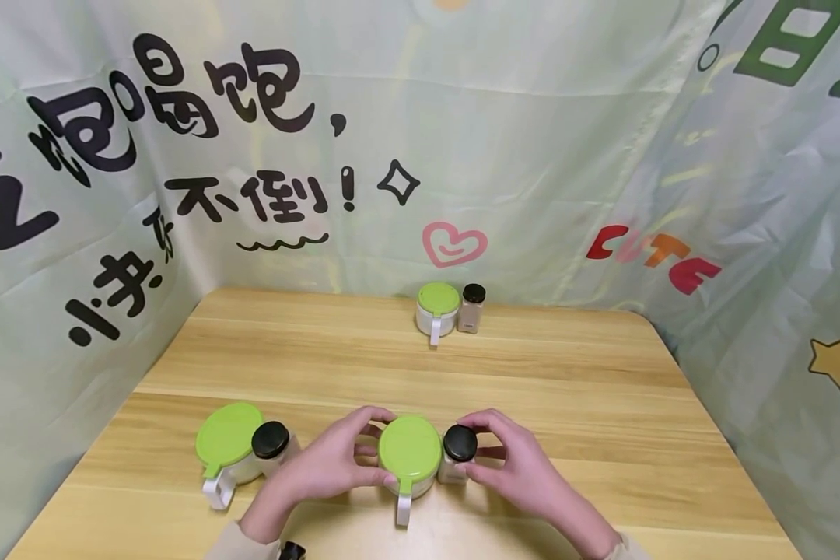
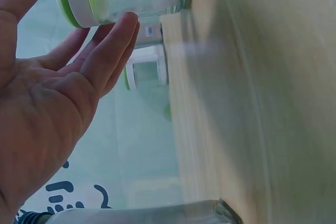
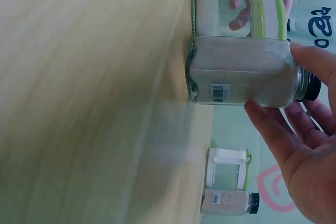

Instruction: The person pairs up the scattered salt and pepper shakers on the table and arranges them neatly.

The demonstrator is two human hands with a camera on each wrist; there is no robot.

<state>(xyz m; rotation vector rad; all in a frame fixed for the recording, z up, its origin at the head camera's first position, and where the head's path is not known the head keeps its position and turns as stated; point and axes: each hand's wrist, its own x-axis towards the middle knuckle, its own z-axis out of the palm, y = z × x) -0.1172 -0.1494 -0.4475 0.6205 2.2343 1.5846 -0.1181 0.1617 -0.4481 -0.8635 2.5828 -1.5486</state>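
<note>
In the head view, a glass seasoning jar (image 1: pixel 410 449) with a green lid and a white handle stands upright near the table's front. My left hand (image 1: pixel 330 460) holds it from the left, thumb in front and fingers behind. Touching or nearly touching its right side is a square spice bottle (image 3: pixel 244 72) with a black cap and pale brownish contents. My right hand (image 1: pixel 521 463) grips this bottle from the right between thumb and fingers. In the right wrist view, the bottle's base is on the table and a barcode label shows. White contents fill the jar's bottom.
At the left stand another green-lidded jar (image 1: pixel 227 435) and a black-capped bottle (image 1: pixel 271 442), close to my left forearm. A third jar (image 1: pixel 437 307) and bottle (image 1: pixel 472 309) stand together at the table's back edge. Printed cloth (image 1: pixel 532 155) hangs behind and beside the wooden table (image 1: pixel 567 373).
</note>
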